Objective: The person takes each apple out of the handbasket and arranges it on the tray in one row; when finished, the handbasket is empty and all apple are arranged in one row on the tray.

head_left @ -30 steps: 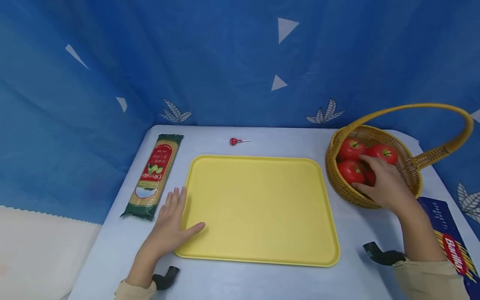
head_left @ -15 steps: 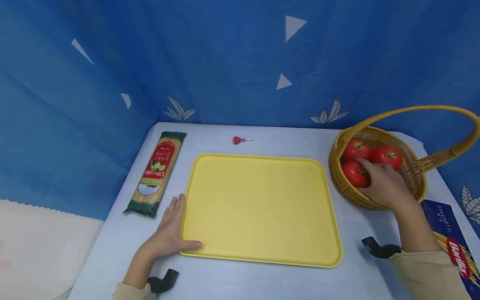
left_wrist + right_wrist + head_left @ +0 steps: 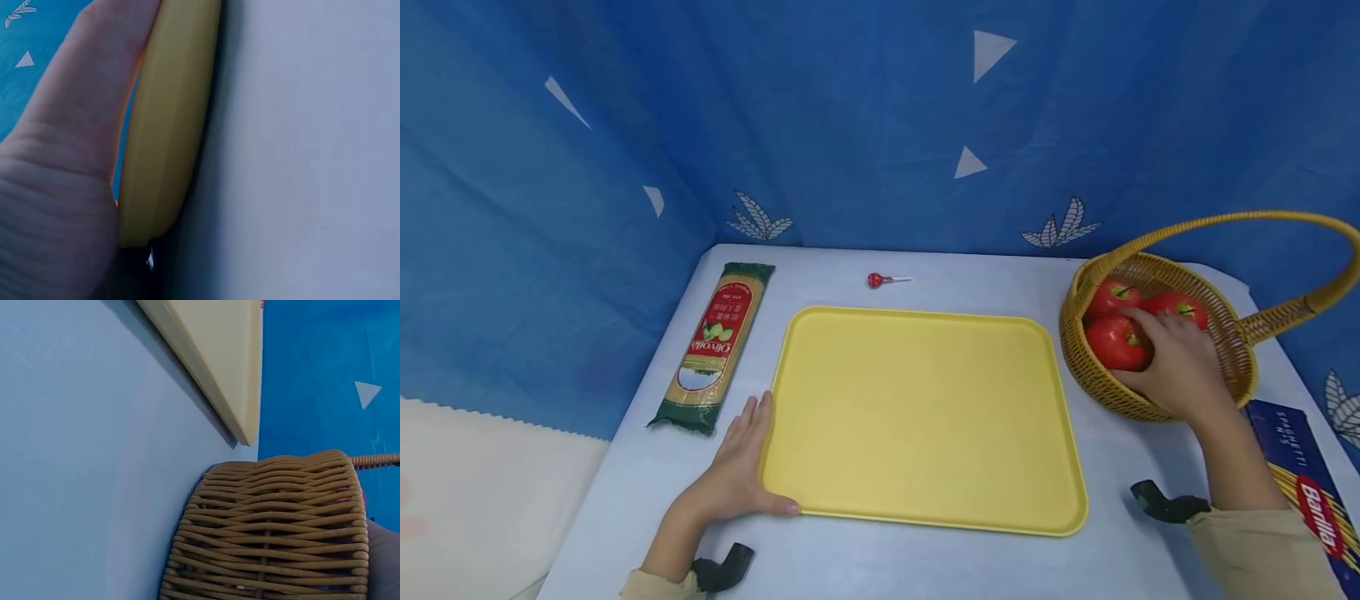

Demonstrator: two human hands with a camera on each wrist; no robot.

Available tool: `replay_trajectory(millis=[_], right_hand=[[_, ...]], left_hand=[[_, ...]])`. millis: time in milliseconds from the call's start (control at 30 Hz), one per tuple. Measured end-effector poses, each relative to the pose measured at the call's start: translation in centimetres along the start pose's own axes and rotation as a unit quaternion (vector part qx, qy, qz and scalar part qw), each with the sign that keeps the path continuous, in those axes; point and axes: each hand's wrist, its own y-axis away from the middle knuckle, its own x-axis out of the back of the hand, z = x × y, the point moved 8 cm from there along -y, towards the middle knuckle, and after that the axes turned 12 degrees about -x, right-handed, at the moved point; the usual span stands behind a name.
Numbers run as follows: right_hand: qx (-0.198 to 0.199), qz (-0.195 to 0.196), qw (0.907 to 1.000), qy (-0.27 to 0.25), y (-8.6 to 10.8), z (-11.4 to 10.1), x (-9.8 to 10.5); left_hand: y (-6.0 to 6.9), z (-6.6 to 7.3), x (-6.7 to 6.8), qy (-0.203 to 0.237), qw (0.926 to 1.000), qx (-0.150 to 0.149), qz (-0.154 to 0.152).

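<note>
My left hand (image 3: 736, 473) rests at the near left corner of the yellow tray (image 3: 925, 417), fingers straight along its left edge and thumb at the front edge. In the left wrist view, the tray's rim (image 3: 169, 125) stands close beside my hand (image 3: 62, 162). My right hand (image 3: 1180, 367) reaches into the wicker basket (image 3: 1078, 375) and grips a red apple (image 3: 1115, 340) between thumb and fingers. Two more apples lie behind it, one at the back left (image 3: 1112, 297) and one partly hidden by my fingers. The basket wall (image 3: 269, 531) hides most of my hand in the right wrist view.
A pack of Olivoilà pasta (image 3: 711, 346) lies left of the tray. Beyond the tray is a red lollipop (image 3: 876, 280). A blue Barilla spaghetti box (image 3: 1303, 483) lies under my right forearm's side. The basket's tall handle (image 3: 1247, 217) arches over it. Blue cloth (image 3: 850, 125) hangs behind the table.
My right hand has closed round the front apple, which has risen slightly and tilted. My left hand has slid toward the tray's near corner, its thumb moving from over the tray to the front edge.
</note>
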Motion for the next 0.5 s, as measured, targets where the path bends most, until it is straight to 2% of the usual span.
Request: replay_trajectory(millis=[133,300,400,500], right_hand=[[-0.022,0.018,0.9993,-0.023,0.6,-0.1,0.9],[-0.042,0.028,0.9970,-0.059,2.2,-0.8,2.2],[-0.035,0.035,0.9962,-0.073,3.4,-2.2,3.1],[-0.005,0.042,0.9958,-0.081,4.7,-4.3,3.6]], left_hand=[[0.1,-0.2,-0.1,0.001,1.0000,0.001,0.001],[0.1,-0.4,-0.1,-0.002,1.0000,0.002,0.000],[0.1,-0.4,0.0,-0.006,1.0000,-0.001,0.002],[0.1,-0.4,0.0,-0.008,0.9999,-0.003,0.006]])
